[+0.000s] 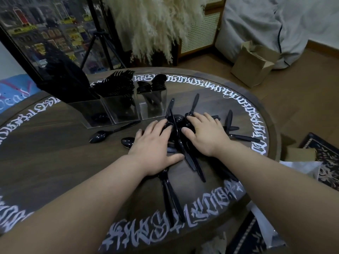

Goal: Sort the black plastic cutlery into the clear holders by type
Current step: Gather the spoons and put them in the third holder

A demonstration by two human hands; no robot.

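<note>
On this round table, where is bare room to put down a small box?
Free: the near-left tabletop, between the loose spoons and the white lettering. Crowded: the cutlery pile under the left hand and right hand, and the far-left side with the clear holders.

desk: round, dark wood, ring of white script near its edge
holders: three clear ones in a row toward the far edge, all holding black cutlery
loose cutlery: black heap at mid-desk, spreading toward the right edge
spoons: two lying left of the heap
</note>
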